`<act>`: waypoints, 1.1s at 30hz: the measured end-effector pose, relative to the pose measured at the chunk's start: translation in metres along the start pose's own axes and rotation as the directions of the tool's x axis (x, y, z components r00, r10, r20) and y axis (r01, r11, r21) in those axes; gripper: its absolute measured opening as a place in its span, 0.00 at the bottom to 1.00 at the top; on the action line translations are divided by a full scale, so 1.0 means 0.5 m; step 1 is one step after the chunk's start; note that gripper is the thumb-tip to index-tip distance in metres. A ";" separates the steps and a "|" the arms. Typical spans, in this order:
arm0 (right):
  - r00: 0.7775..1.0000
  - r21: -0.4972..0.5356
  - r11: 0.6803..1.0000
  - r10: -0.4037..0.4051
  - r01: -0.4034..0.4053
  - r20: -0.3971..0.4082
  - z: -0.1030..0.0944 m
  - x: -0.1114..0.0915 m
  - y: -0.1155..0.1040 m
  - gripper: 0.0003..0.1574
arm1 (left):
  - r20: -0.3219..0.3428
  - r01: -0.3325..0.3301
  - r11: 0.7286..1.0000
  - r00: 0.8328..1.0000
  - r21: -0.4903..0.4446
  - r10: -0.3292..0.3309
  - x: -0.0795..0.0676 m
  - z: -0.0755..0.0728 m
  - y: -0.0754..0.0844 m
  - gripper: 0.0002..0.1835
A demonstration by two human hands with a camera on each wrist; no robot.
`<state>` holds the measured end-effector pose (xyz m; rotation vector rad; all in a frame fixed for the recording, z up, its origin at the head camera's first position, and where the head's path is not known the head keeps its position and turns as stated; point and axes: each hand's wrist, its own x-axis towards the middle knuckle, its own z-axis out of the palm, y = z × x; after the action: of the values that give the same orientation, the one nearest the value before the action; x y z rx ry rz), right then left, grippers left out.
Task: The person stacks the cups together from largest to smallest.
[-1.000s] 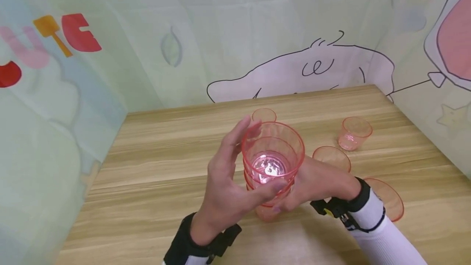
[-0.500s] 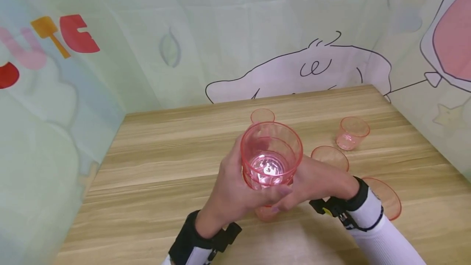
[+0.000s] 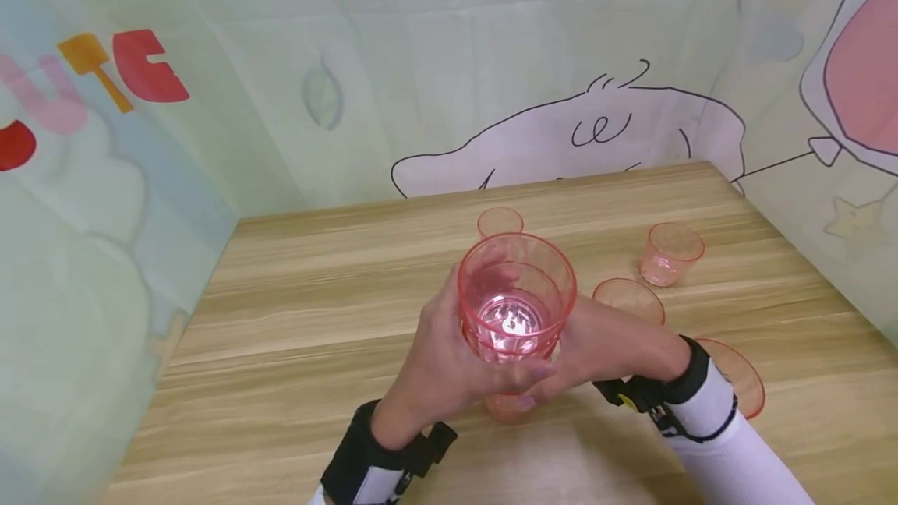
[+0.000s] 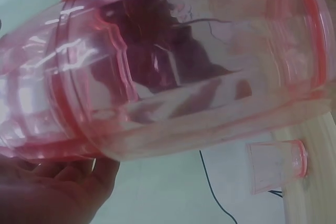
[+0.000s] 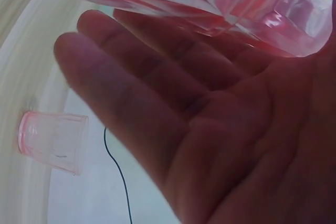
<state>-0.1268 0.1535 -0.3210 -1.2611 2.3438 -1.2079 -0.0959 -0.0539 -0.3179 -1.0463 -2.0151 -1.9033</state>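
Note:
A stack of clear pink plastic cups [image 3: 515, 322] stands upright between both hands, its top rim open toward the head camera. From the left, my left hand [image 3: 445, 361] grips the stack, fingers behind it and thumb across the front. My right hand [image 3: 610, 341] holds it from the right and lower down, the two thumbs close together in front. Below the thumbs shows a pink cup bottom [image 3: 505, 409]. In the left wrist view the nested cups [image 4: 173, 77] fill most of the picture. The right wrist view shows the right fingers [image 5: 121, 98] reaching along the stack's side.
Several more pink cups are on the wooden table [image 3: 302, 333]: one behind the stack [image 3: 500, 223], one at the back right [image 3: 671, 256], one behind the right wrist [image 3: 634, 302] and one beside the right forearm [image 3: 740, 380]. A printed cloth [image 3: 351, 61] hangs around the table.
The left hand's fingers and thumb have closed in round the stack from a looser spread. The right hand has stayed in place, and the other cups have not moved.

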 end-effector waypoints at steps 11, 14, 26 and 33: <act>0.995 -0.015 0.995 0.102 -0.101 0.018 -0.027 -0.019 -0.007 0.52 | 0.077 0.044 0.999 0.996 0.022 -0.046 0.002 -0.010 0.004 0.54; 0.991 -0.080 0.988 0.136 -0.136 0.006 -0.034 -0.026 -0.008 0.46 | 0.089 0.077 0.997 0.993 0.032 -0.079 0.001 -0.012 0.005 0.58; 0.977 -0.179 0.962 0.190 -0.204 -0.097 -0.064 -0.050 -0.005 0.51 | 0.166 0.137 0.988 0.975 0.077 -0.148 0.003 -0.027 0.001 0.62; 0.941 -0.240 0.914 0.289 -0.326 -0.176 -0.077 -0.063 -0.005 0.53 | 0.212 0.198 0.979 0.956 0.050 -0.204 0.002 -0.031 -0.006 0.57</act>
<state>-0.1266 0.1987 -0.3001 -0.8458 2.7507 -0.9271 -0.1037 -0.0677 -0.3173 -1.1245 -2.3432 -1.9220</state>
